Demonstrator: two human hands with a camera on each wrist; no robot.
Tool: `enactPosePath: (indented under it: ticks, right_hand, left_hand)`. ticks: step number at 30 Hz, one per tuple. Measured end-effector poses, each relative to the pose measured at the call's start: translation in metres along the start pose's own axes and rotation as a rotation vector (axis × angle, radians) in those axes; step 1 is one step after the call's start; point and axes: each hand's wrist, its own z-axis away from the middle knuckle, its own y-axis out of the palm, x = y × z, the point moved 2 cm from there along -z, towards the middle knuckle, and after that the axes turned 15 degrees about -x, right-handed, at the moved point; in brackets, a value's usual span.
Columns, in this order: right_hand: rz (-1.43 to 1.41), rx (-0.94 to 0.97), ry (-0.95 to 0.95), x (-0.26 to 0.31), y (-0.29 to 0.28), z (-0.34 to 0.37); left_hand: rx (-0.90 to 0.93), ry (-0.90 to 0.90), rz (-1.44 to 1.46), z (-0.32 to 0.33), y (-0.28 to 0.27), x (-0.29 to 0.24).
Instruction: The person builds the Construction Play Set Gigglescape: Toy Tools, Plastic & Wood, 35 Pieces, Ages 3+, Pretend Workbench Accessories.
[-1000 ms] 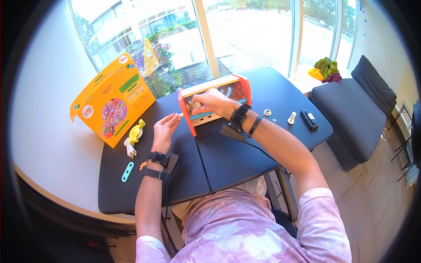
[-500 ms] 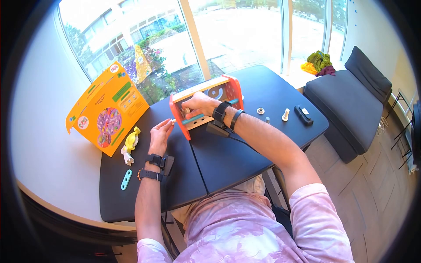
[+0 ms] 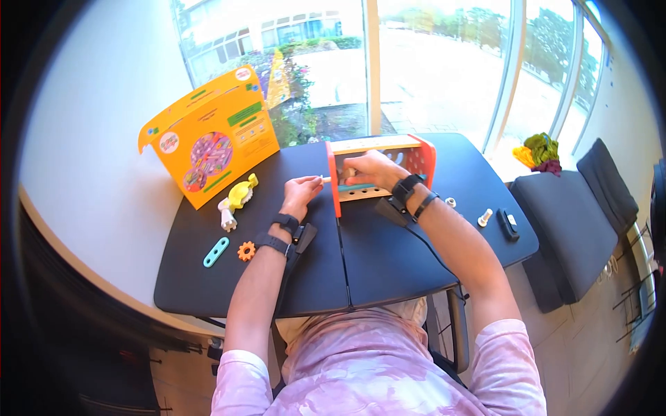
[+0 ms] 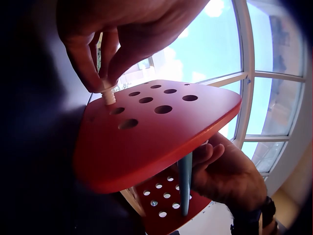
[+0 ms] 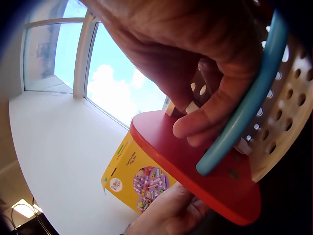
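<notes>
Your left hand: thumb and fingers pinched on the head of a pale wooden screw. Threaded shank meets the outer face of the red end panel on your left, beside its round holes; how far it runs in, cannot tell.

Your right hand: reached into the toy box, fingers curled on a small pale wooden piece close to the inner face of that same panel, most of it hidden by your fingers. Hands apart, panel between them. A blue rod spans the box under your right hand.

Toy box upright on the black table, toward the window side. To your left: yellow piece, white piece touching or just beside it, turquoise strip with holes, orange gear near the strip. Orange carton stands behind them. To your right: pale nut, second screw, black case.
</notes>
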Motion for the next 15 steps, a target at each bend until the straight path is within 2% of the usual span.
enactPosePath:
  ticks: [3,6,9,12,15]
  right_hand:
    - [-0.005,0.081,0.006,-0.007,-0.003,-0.015]
    - [0.070,0.001,0.024,0.000,0.001,-0.008]
    - [0.052,0.002,0.025,-0.002,0.000,-0.011]
    - [-0.005,0.059,0.025,-0.006,-0.003,-0.014]
    - [0.003,0.032,0.002,-0.004,0.000,-0.008]
  left_hand:
    - [0.056,-0.005,0.026,-0.003,0.001,0.002]
    - [0.061,-0.024,0.006,-0.004,0.010,0.004]
    - [0.037,-0.034,0.016,0.000,0.014,0.002]
    - [0.082,-0.027,0.082,-0.014,0.007,0.014]
    - [0.141,-0.023,0.084,-0.004,0.001,0.004]
